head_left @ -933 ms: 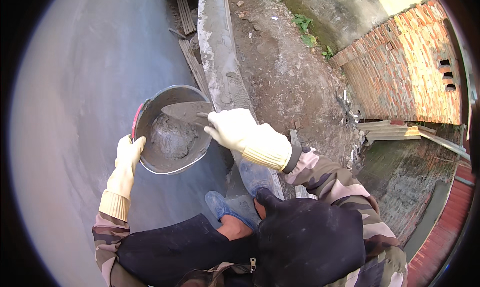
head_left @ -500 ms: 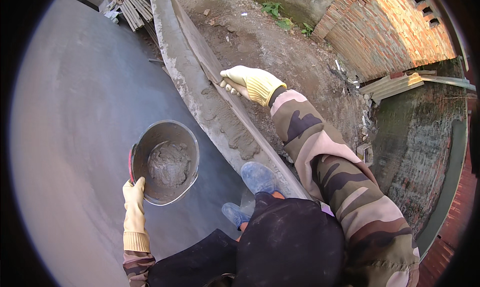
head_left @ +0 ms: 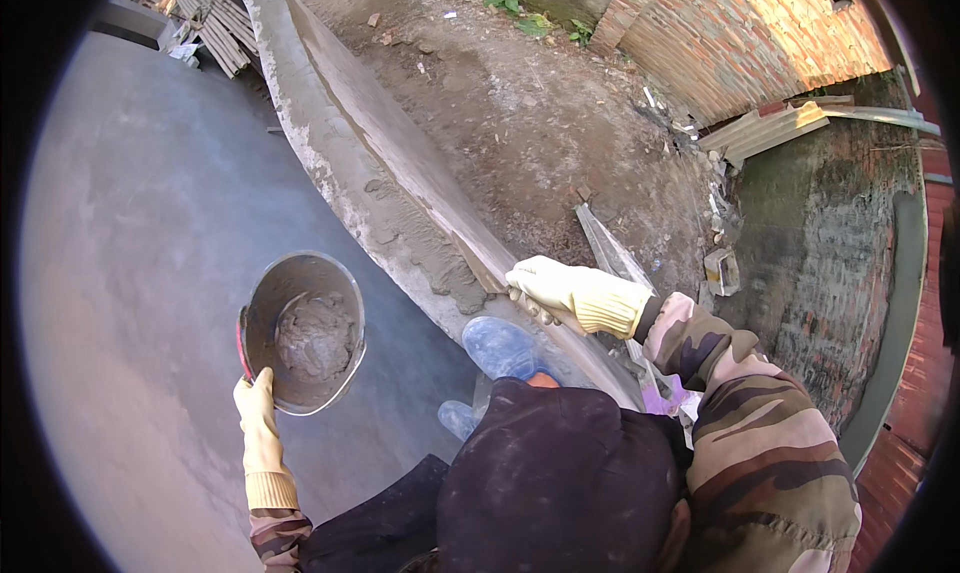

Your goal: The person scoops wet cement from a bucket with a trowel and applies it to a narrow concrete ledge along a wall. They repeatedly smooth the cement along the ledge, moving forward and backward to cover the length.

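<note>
My left hand (head_left: pixel 257 405), in a pale yellow rubber glove, grips a bucket (head_left: pixel 262 318) at its near left rim, by a red grip. Grey wet mortar (head_left: pixel 316 338) lies inside the tilted bucket. My right hand (head_left: pixel 545 289), gloved alike, is closed over the outer edge of a low wall (head_left: pixel 320 153). Its fingers curl round something that the glove mostly hides. Fresh, rough mortar (head_left: pixel 435 248) covers the wall's top just left and beyond this hand.
Below the bucket spreads a smooth grey floor (head_left: pixel 160 273). My blue boots (head_left: pixel 500 348) stand beside the wall. Past it lie bare dirt (head_left: pixel 500 133), a clear plastic strip (head_left: pixel 612 248) and a brick wall (head_left: pixel 715 48). Poles (head_left: pixel 215 23) are stacked at the far left.
My right hand has come back toward me along the wall, rightward and nearer my boots. The bucket has shifted slightly left, still in my left hand. The view has moved somewhat.
</note>
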`<state>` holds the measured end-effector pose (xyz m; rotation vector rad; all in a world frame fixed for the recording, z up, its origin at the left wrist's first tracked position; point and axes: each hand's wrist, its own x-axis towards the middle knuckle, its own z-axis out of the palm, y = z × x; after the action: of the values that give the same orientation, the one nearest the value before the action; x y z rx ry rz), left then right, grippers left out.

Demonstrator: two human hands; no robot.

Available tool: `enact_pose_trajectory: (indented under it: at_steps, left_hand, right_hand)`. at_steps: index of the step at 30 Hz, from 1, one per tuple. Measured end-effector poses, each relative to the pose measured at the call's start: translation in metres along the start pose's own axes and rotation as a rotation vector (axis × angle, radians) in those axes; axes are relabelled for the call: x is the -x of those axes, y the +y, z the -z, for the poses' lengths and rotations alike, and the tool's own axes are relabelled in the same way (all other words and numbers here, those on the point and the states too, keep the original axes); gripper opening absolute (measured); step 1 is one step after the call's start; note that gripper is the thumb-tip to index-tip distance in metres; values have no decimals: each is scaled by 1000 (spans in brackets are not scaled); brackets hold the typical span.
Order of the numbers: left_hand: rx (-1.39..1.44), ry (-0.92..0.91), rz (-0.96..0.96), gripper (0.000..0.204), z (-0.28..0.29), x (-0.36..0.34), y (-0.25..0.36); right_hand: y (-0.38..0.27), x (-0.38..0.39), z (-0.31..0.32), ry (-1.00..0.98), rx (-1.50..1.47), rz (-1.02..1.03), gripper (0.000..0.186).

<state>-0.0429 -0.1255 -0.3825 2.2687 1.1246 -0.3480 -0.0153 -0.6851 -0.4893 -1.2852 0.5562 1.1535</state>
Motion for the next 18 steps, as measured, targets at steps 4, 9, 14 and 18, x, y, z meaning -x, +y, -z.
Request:
enact_pose_trajectory:
  at_steps: [4,9,14,18]
  left_hand:
    - [-2,6,-2,33,3,10,7]
    - [-52,3,25,35,4,12,8]
    - [-33,6,6,32,5,6,-1]
    - [-33,-5,-8,27,7,4,-16]
  right_hand:
    - [33,17,31,23,213,-94,34]
    - [-4,-42,57,2,246,-68,32]
    - [-92,-97,32,69,260,237,36]
    - [-160,-116,15,224,332,211,41]
